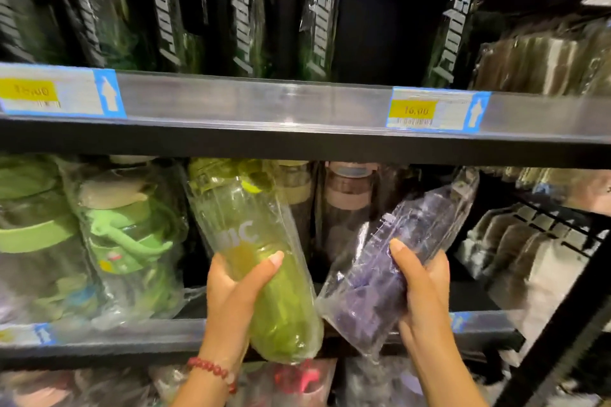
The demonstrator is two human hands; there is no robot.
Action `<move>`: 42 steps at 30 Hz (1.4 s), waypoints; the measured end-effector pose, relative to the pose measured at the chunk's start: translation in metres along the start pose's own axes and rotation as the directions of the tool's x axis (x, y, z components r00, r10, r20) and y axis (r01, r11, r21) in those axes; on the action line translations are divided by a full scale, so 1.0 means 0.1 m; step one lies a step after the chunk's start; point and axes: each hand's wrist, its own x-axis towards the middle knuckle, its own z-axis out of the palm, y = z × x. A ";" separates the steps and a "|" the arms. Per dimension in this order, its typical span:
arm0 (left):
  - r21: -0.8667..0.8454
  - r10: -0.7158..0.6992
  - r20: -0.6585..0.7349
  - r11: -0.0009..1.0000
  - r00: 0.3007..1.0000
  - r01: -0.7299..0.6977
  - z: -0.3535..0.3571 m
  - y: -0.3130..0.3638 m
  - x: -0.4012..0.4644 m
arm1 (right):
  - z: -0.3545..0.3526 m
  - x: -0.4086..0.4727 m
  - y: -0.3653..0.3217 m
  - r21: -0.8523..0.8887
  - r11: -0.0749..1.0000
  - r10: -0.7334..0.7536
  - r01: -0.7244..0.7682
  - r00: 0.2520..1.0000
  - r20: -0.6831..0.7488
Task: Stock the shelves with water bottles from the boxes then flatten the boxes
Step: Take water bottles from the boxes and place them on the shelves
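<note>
My left hand (pixel 233 294) grips a green water bottle (pixel 254 241) in a clear plastic bag, lid end tilted up into the middle shelf. My right hand (pixel 421 291) grips a purple water bottle (pixel 390 261), also bagged, leaning up and to the right toward the same shelf opening. Both bottle bases hang over the middle shelf's front edge (pixel 139 334). A red bead bracelet (pixel 215 373) circles my left wrist.
Bagged green bottles (pixel 125 241) fill the middle shelf's left side; brownish bottles (pixel 350 195) stand at the back. Tall dark "Sport" bottles (pixel 317 16) line the upper shelf above a rail with price tags (pixel 436 112). Grey packaged goods (pixel 535 261) sit at the right.
</note>
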 end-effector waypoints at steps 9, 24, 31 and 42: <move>-0.145 0.095 -0.101 0.983 0.990 -0.109 0.27 -0.18 0.14 | -0.20 0.22 0.04 0.318 0.947 0.072 -0.040 0.994 -0.088; 0.457 0.287 -0.073 0.861 0.955 -0.224 0.01 -0.25 0.29 | 0.00 0.22 0.35 0.002 0.997 -0.071 0.071 0.997 -0.008; 0.607 0.311 -0.109 0.773 0.944 -0.185 -0.23 -0.23 0.35 | 0.22 0.10 0.47 -0.316 0.910 -0.222 0.270 0.958 0.180; 0.695 0.255 -0.094 0.709 0.962 -0.119 -0.44 -0.05 0.33 | 0.69 -0.03 0.72 -0.428 0.851 -0.178 0.302 0.935 0.306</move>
